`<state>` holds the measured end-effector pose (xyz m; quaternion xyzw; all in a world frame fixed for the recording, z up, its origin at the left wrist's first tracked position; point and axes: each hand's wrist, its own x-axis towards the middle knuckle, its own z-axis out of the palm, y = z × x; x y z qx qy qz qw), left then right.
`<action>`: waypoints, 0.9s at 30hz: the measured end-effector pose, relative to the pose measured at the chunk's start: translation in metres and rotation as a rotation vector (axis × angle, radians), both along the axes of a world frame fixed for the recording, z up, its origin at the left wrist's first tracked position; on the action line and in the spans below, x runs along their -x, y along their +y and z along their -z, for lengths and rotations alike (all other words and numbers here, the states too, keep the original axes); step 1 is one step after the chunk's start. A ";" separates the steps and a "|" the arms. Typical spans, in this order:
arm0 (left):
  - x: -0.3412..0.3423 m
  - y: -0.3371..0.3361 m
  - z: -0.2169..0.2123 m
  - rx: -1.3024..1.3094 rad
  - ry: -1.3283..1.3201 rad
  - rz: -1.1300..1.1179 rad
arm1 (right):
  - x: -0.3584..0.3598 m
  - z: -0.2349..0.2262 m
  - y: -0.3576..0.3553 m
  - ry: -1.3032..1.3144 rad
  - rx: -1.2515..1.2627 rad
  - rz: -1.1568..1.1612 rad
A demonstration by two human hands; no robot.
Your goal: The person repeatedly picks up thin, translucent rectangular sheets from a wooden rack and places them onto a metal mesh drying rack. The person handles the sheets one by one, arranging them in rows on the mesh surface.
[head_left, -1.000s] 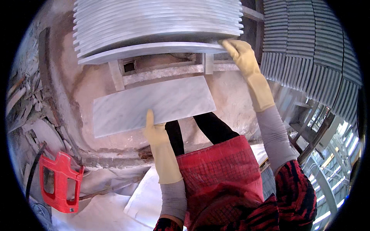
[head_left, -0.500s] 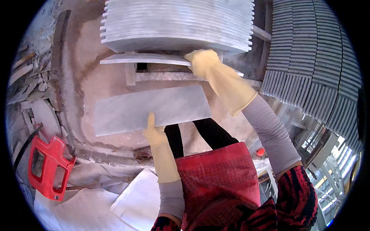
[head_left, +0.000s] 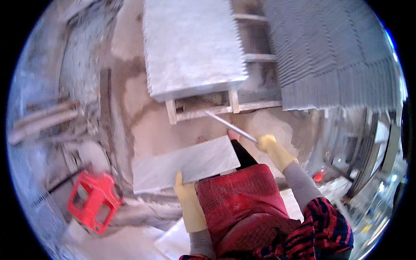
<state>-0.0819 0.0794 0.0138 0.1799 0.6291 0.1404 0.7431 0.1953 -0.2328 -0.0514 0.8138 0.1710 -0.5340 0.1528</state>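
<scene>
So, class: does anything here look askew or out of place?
Yes. The red crate lies tipped on its side on the floor, left of the grey slab steadied by the left hand. Nothing looks spilled or broken.

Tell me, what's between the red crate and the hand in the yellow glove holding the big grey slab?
In the head view, mostly that slab itself: its long flat face stretches from the left hand toward the red crate, with dusty floor beyond its far end.

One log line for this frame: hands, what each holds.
left hand: grips grey slab, flat | right hand: grips thin slab edge-on | stacked slabs on wooden frame
</scene>
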 end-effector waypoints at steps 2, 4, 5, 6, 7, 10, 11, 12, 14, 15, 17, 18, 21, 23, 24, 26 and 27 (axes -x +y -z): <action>0.015 -0.001 -0.014 -0.278 0.109 0.404 | 0.038 -0.044 -0.060 -0.060 0.060 0.082; 0.007 0.005 -0.050 -0.316 0.072 0.445 | 0.077 -0.090 -0.115 -0.059 0.161 0.205; -0.023 0.006 -0.088 -0.183 -0.014 0.343 | 0.100 -0.110 -0.144 -0.032 0.209 0.278; -0.050 0.003 -0.128 -0.058 -0.078 0.207 | 0.126 -0.134 -0.166 -0.043 0.232 0.347; -0.049 -0.003 -0.145 -0.062 -0.162 0.225 | 0.149 -0.155 -0.188 -0.074 0.225 0.404; -0.031 0.009 -0.140 -0.257 -0.411 0.432 | 0.208 -0.217 -0.246 -0.076 0.281 0.697; -0.037 0.008 -0.151 -0.314 -0.418 0.439 | 0.243 -0.228 -0.258 -0.098 0.285 0.793; -0.040 0.006 -0.163 -0.372 -0.419 0.433 | 0.277 -0.234 -0.269 -0.123 0.271 0.881; -0.055 -0.013 -0.197 -0.452 -0.435 0.458 | 0.346 -0.241 -0.288 -0.176 0.235 1.074; -0.086 -0.011 -0.221 -0.473 -0.401 0.514 | 0.375 -0.243 -0.282 -0.177 0.237 1.176; -0.100 -0.066 -0.261 -0.524 -0.464 0.527 | 0.420 -0.242 -0.318 -0.204 0.190 1.403; -0.108 -0.085 -0.285 -0.558 -0.469 0.543 | 0.423 -0.245 -0.319 -0.187 0.164 1.481; -0.120 -0.154 -0.346 -0.646 -0.479 0.556 | 0.433 -0.276 -0.328 -0.170 0.143 1.670; -0.143 -0.204 -0.380 -0.626 -0.523 0.609 | 0.462 -0.275 -0.345 -0.212 0.138 1.805; -0.149 -0.230 -0.399 -0.660 -0.537 0.596 | 0.461 -0.272 -0.357 -0.263 0.107 1.832; -0.169 -0.281 -0.438 -0.712 -0.573 0.620 | 0.462 -0.261 -0.371 -0.381 0.036 1.919; -0.183 -0.309 -0.453 -0.729 -0.595 0.639 | 0.462 -0.258 -0.377 -0.442 0.004 1.969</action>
